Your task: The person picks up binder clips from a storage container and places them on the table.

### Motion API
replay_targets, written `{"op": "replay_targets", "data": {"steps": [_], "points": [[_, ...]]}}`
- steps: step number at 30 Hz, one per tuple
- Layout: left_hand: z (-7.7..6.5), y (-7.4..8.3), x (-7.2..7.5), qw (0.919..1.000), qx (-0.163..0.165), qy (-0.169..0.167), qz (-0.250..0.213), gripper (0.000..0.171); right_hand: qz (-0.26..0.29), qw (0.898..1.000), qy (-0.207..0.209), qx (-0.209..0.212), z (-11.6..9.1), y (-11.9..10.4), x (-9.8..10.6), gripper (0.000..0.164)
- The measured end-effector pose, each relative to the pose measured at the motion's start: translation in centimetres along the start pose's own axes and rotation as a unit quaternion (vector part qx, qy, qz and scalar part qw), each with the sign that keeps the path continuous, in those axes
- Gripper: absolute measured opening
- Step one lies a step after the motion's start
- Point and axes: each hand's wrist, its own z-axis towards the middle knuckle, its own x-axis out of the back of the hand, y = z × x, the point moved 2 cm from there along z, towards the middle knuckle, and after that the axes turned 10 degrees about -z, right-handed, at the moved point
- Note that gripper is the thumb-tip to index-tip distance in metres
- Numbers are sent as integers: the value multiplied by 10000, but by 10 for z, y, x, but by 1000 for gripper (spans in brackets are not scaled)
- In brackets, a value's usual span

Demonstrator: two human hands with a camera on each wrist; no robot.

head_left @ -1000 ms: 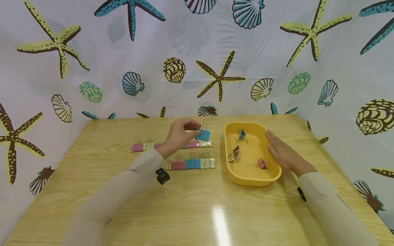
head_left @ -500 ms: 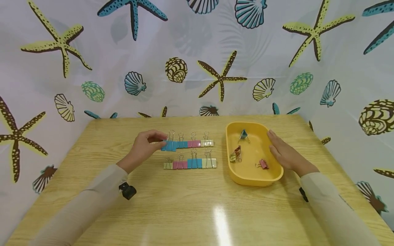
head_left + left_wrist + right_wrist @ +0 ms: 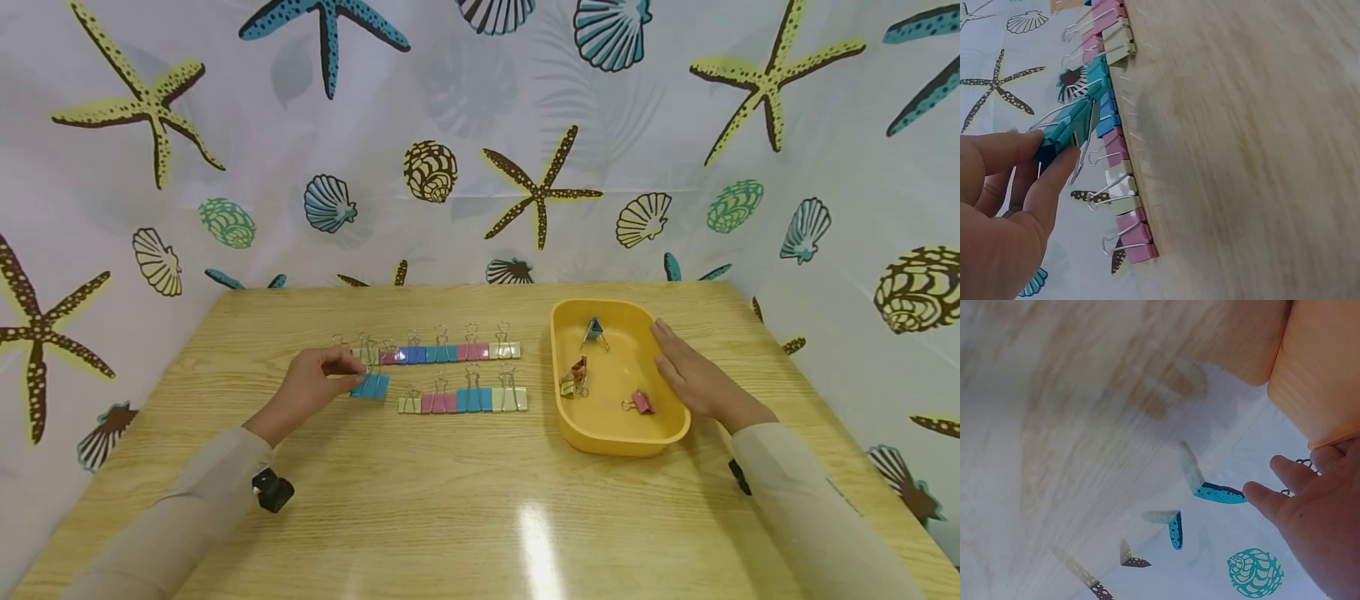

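Observation:
My left hand pinches a blue binder clip between thumb and fingertips, its wire handles pointing up. In the left wrist view the same binder clip shows at the fingertips. The hand is at the left end of a front row of binder clips, coloured yellow-green, pink, blue and pale yellow. Behind lies a longer back row of clips, its left end partly hidden by the hand. My right hand, fingers straight, rests against the right rim of a yellow tray.
Inside the tray lie a blue clip, a pink clip and a small cluster of clips at its left wall. A patterned cloth hangs behind the wooden table.
My left hand has carried the blue binder clip leftward, from near the right end of the back row past it to the front row's left end. The right hand stays at the tray.

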Motion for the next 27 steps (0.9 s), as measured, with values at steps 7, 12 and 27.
{"op": "replay_targets", "data": {"steps": [7,12,27], "points": [[1,-18,-2,9989,299,-197,-309,9,32,9999,66,118,3,-2,-1,58],[5,-25,-7,9986,361,-129,-362,12,109,9999,95,84,-1,1,-1,59],[11,-31,-8,9987,-79,-180,475,18,114,9999,93,42,1,2,-3,61]]}}
